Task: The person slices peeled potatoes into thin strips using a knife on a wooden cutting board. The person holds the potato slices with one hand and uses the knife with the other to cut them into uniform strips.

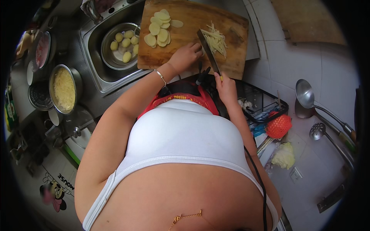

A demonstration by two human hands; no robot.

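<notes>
My right hand [226,88] grips the yellow handle of a kitchen knife [208,51]. Its long blade stands over the wooden cutting board [185,14], between my left hand and a heap of potato shreds [215,40]. With bent fingers, my left hand [189,55] presses down close beside the blade. Pale potato shows a little at its fingertips, mostly hidden by them. Thin potato slices [162,29] lie overlapping on the board's left part, with one slice [177,23] at their right edge.
Peeled potatoes [126,42] sit in water in a metal bowl [105,59] inside the sink [86,43]. Left of the sink stands a metal bowl of shreds [64,89]. A black wire basket [271,99] with garlic is at right, near ladles [305,92] on the tiled wall.
</notes>
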